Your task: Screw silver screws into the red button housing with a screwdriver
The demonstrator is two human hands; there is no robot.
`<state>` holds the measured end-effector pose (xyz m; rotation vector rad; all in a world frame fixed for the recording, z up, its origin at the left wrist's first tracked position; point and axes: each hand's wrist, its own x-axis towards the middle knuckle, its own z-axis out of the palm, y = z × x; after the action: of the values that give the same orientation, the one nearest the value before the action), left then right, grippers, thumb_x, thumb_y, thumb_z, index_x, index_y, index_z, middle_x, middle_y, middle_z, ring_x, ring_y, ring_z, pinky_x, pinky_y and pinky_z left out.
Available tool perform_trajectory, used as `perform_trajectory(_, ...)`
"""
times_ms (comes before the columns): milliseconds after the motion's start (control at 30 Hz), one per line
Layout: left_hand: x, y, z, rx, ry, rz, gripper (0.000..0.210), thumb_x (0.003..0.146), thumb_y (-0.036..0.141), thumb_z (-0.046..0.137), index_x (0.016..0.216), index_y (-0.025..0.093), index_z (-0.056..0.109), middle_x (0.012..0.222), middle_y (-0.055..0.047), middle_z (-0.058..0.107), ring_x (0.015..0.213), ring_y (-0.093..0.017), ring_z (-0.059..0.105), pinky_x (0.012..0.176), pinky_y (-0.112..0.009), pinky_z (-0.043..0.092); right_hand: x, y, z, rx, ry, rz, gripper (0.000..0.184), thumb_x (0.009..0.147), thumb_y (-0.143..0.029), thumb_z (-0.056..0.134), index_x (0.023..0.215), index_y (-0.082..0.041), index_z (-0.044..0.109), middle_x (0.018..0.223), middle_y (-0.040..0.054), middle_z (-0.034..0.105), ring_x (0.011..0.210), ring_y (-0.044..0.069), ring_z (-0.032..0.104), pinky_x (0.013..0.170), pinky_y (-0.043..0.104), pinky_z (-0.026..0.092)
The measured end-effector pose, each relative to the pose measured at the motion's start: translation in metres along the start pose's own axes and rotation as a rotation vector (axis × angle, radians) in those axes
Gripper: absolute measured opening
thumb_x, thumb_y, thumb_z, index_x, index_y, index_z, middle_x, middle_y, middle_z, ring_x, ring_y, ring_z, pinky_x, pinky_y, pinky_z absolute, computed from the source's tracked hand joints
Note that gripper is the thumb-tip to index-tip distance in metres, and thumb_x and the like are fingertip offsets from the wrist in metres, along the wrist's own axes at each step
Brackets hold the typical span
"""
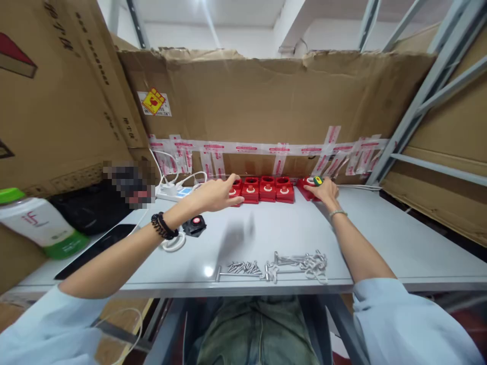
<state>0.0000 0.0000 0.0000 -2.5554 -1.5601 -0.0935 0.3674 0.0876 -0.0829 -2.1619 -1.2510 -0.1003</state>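
Note:
Several red blocks (268,189), each with a dark round opening and a pale ring, stand side by side against the cardboard. My left hand (215,194) is at the left end of this row, its thumb and index finger set around the leftmost red block (235,188). Further right, my right hand (325,192) is closed around a yellow-and-dark rounded handle (318,181); most of it is hidden. The thumb of that hand touches a separate red block (304,188), which sits turned at an angle.
Near the front edge lie loose screws (245,267) and T-shaped metal rods (294,260) with white cord. On the left are a black device (194,225), a power strip (167,190), cables and a white-and-green bottle (41,223). A cardboard wall (243,101) closes the back.

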Motion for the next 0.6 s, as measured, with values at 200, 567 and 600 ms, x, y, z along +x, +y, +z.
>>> perform_trajectory(200, -0.009, -0.002, 0.026, -0.104, -0.054, 0.049, 0.071, 0.09, 0.057, 0.042, 0.142, 0.01, 0.035, 0.096, -0.015, 0.073, 0.091, -0.033, 0.068, 0.076, -0.037, 0.046, -0.005, 0.006, -0.002, -0.089, -0.062, -0.004, 0.066, 0.067, -0.052, 0.074, 0.117, -0.01, 0.061, 0.113, 0.0235, 0.068, 0.106, 0.036, 0.065, 0.078, 0.038, 0.049)
perform_trajectory(567, -0.021, 0.002, 0.047, -0.274, -0.13, 0.155, 0.058, 0.089, 0.053, 0.047, 0.133, 0.016, 0.044, 0.097, -0.01, 0.073, 0.084, -0.028, 0.067, 0.073, -0.035, 0.045, -0.033, 0.057, -0.071, -0.22, -0.312, -0.309, 0.069, 0.056, -0.055, 0.078, 0.112, -0.016, 0.064, 0.106, 0.0141, 0.071, 0.092, 0.032, 0.066, 0.075, 0.036, 0.048)
perform_trajectory(600, -0.022, 0.003, 0.048, -0.286, -0.138, 0.164, 0.057, 0.089, 0.053, 0.047, 0.133, 0.016, 0.044, 0.098, -0.01, 0.073, 0.086, -0.028, 0.067, 0.074, -0.035, 0.045, -0.038, 0.059, -0.076, -0.207, -0.343, -0.343, 0.068, 0.055, -0.053, 0.079, 0.111, -0.016, 0.064, 0.105, 0.013, 0.071, 0.091, 0.031, 0.066, 0.076, 0.035, 0.048)
